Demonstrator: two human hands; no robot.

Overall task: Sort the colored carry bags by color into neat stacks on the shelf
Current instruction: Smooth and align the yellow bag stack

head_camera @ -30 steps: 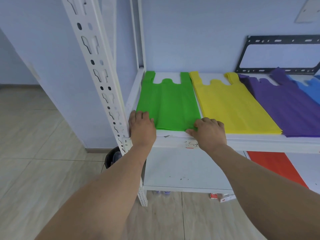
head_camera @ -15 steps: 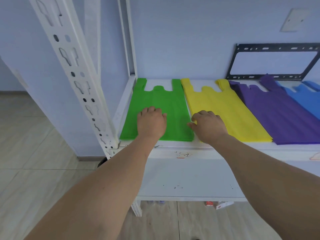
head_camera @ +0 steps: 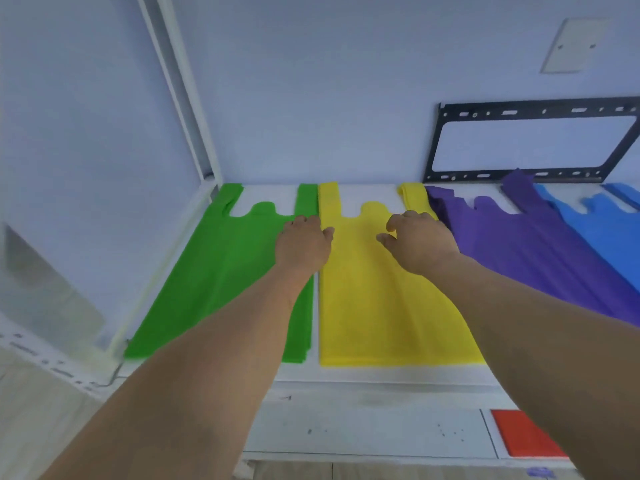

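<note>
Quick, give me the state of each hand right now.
Left hand: open, palm down at the green bags' right edge, gripping nothing.
Right hand: open, fingers curled over the yellow bags, holding nothing.

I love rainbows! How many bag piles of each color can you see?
Green pile: 1
Yellow pile: 1
Purple pile: 1
Blue pile: 1
Red pile, on the lower shelf: 1
Total: 5 piles

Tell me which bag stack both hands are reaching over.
The yellow stack, second from the left. The right hand hovers over its handles and the left hand straddles its edge with the green stack; purple and blue lie untouched.
</note>
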